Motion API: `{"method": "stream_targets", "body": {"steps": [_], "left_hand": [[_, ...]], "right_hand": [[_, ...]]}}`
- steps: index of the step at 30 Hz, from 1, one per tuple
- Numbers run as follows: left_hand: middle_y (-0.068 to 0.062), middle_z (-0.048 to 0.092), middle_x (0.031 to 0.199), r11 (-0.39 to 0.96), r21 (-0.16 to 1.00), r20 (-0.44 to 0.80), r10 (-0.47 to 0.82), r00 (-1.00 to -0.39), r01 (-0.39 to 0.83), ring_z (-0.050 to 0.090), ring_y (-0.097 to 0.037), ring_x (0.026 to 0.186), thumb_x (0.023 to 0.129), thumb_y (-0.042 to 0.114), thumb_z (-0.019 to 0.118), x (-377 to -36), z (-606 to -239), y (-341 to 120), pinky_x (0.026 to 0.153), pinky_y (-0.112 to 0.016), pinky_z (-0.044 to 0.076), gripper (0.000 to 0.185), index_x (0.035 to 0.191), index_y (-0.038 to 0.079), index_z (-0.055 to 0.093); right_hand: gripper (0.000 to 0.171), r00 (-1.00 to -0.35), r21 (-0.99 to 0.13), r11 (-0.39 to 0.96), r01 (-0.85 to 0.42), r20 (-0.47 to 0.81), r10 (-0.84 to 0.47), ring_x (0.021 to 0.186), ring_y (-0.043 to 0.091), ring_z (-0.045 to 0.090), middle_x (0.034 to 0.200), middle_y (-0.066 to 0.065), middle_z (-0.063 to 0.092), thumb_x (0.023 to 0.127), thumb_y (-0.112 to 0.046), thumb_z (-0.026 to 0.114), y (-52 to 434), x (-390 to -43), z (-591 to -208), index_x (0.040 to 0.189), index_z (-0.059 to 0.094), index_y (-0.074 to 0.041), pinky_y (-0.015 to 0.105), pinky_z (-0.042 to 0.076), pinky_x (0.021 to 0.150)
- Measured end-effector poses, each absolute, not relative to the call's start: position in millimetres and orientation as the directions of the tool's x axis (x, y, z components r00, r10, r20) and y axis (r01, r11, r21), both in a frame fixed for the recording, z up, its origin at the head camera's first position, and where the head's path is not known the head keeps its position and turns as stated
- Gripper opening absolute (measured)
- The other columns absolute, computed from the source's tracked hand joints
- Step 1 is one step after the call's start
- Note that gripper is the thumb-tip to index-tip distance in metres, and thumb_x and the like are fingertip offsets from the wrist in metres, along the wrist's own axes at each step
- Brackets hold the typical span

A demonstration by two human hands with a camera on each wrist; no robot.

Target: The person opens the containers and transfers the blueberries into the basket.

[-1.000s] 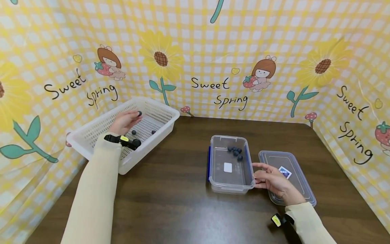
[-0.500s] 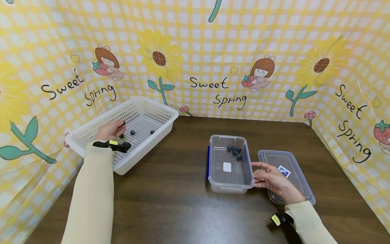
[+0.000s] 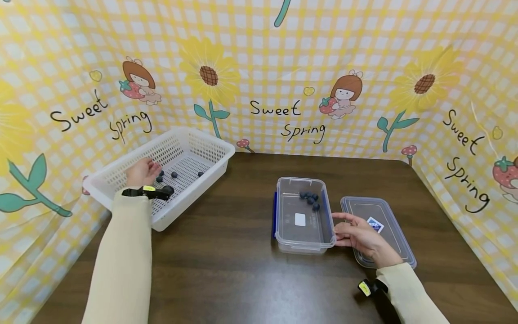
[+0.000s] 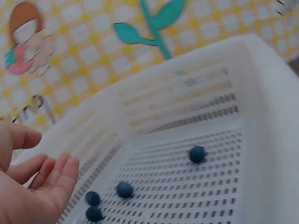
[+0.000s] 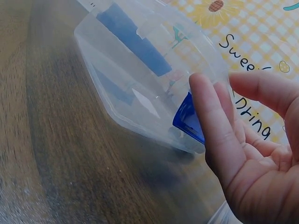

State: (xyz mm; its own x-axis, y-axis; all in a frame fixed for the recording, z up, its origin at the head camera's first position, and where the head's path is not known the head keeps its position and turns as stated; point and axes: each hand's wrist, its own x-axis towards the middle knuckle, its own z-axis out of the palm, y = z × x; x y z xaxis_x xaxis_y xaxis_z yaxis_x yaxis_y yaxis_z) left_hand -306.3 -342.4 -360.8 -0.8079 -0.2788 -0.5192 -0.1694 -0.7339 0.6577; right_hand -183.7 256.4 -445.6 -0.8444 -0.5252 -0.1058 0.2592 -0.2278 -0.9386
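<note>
My left hand (image 3: 142, 172) is inside the white perforated basket (image 3: 193, 201), its fingers loosely bent and apart from the thumb. No berry shows between those fingers (image 4: 70, 172) in the left wrist view. Several blueberries (image 4: 124, 190) lie on the basket floor, two close beside the hand. At the right, my right hand (image 3: 366, 238) touches the side wall of a clear plastic container (image 3: 299, 238) with thumb and fingertips, by a blue latch (image 5: 189, 119). Inside the container, a cluster of blueberries (image 3: 310, 200) sits toward the far right.
The container's clear lid (image 3: 388, 225), with a blue and white label, lies on the table just right of it. Bare brown tabletop (image 3: 218, 252) stretches between basket and container. A yellow checked cloth (image 3: 271, 58) rises behind and along both sides.
The left hand has moved left and toward the near end of the basket. A blueberry it held at its fingertips now lies on the basket floor. The right hand stays at the container.
</note>
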Motion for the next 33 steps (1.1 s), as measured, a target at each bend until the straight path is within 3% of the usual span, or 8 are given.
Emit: {"method": "stream_targets", "body": {"steps": [4, 9, 12, 16, 21, 25, 28, 33], "left_hand": [[-0.003, 0.056, 0.102, -0.583, 0.778, -0.429, -0.22, -0.876, -0.235, 0.057, -0.011, 0.097, 0.103, 0.012, 0.052, -309, -359, -316, 0.1, -0.023, 0.049, 0.013, 0.116, 0.009, 0.05], [-0.005, 0.054, 0.119, -0.528, 0.802, -0.362, -0.058, -0.931, -0.279, 0.05, -0.014, 0.123, 0.104, 0.012, 0.054, -317, -347, -270, 0.108, -0.023, 0.042, 0.014, 0.117, 0.007, 0.055], [-0.007, 0.052, 0.124, -0.515, 0.792, -0.341, 0.075, -0.937, -0.329, 0.047, -0.017, 0.128, 0.105, 0.01, 0.049, -323, -340, -235, 0.11, -0.026, 0.04, 0.025, 0.129, 0.005, 0.053], [-0.015, 0.046, 0.138, -0.386, 0.851, -0.297, 0.206, -0.932, -0.357, 0.046, -0.024, 0.129, 0.106, 0.008, 0.045, -326, -332, -183, 0.112, -0.032, 0.04, 0.043, 0.148, 0.001, 0.037], [-0.025, 0.039, 0.149, -0.271, 0.886, -0.291, 0.31, -0.905, -0.377, 0.042, -0.036, 0.136, 0.107, 0.007, 0.044, -320, -331, -128, 0.111, -0.04, 0.042, 0.046, 0.15, -0.004, 0.034], [-0.022, 0.056, 0.128, -0.283, 0.89, -0.282, 0.277, -0.919, -0.358, 0.057, -0.033, 0.118, 0.104, 0.003, 0.048, -317, -342, -91, 0.107, -0.042, 0.047, 0.042, 0.144, -0.007, 0.043], [-0.02, 0.059, 0.121, -0.317, 0.884, -0.28, 0.234, -0.931, -0.345, 0.061, -0.026, 0.097, 0.102, -0.001, 0.052, -314, -353, -69, 0.104, -0.041, 0.05, 0.039, 0.139, -0.009, 0.048], [-0.026, 0.057, 0.131, -0.236, 0.894, -0.317, 0.268, -0.91, -0.381, 0.063, -0.028, 0.1, 0.1, -0.002, 0.054, -308, -366, -41, 0.101, -0.039, 0.052, 0.038, 0.138, -0.007, 0.051]], "right_hand": [[0.035, -0.845, -0.94, -0.221, 0.26, -0.111, -0.523, 0.078, 0.015, 0.07, 0.088, 0.005, 0.071, 0.098, 0.008, 0.049, 256, -185, -445, 0.128, 0.049, -0.008, 0.032, 0.062, 0.076], [0.034, -0.845, -0.938, -0.224, 0.264, -0.113, -0.523, 0.078, 0.015, 0.07, 0.089, 0.006, 0.071, 0.098, 0.007, 0.049, 256, -186, -445, 0.128, 0.049, -0.009, 0.032, 0.062, 0.076], [0.034, -0.844, -0.937, -0.226, 0.266, -0.113, -0.524, 0.078, 0.015, 0.07, 0.089, 0.006, 0.071, 0.098, 0.007, 0.049, 256, -185, -445, 0.128, 0.048, -0.008, 0.033, 0.062, 0.076], [0.035, -0.842, -0.936, -0.23, 0.267, -0.111, -0.528, 0.078, 0.015, 0.07, 0.089, 0.006, 0.071, 0.098, 0.007, 0.049, 256, -184, -445, 0.129, 0.048, -0.008, 0.033, 0.062, 0.077], [0.035, -0.844, -0.937, -0.231, 0.263, -0.107, -0.525, 0.078, 0.014, 0.07, 0.089, 0.005, 0.071, 0.098, 0.007, 0.049, 257, -184, -445, 0.129, 0.048, -0.008, 0.033, 0.062, 0.077], [0.035, -0.847, -0.939, -0.227, 0.257, -0.106, -0.52, 0.078, 0.014, 0.07, 0.088, 0.005, 0.071, 0.098, 0.007, 0.049, 257, -185, -445, 0.129, 0.048, -0.009, 0.032, 0.062, 0.076], [0.035, -0.846, -0.939, -0.224, 0.26, -0.11, -0.522, 0.079, 0.014, 0.07, 0.089, 0.005, 0.071, 0.098, 0.007, 0.049, 257, -185, -445, 0.129, 0.048, -0.009, 0.032, 0.062, 0.076], [0.034, -0.845, -0.938, -0.217, 0.269, -0.122, -0.52, 0.079, 0.015, 0.07, 0.089, 0.006, 0.071, 0.098, 0.006, 0.05, 257, -184, -444, 0.13, 0.048, -0.007, 0.032, 0.062, 0.076]]}}
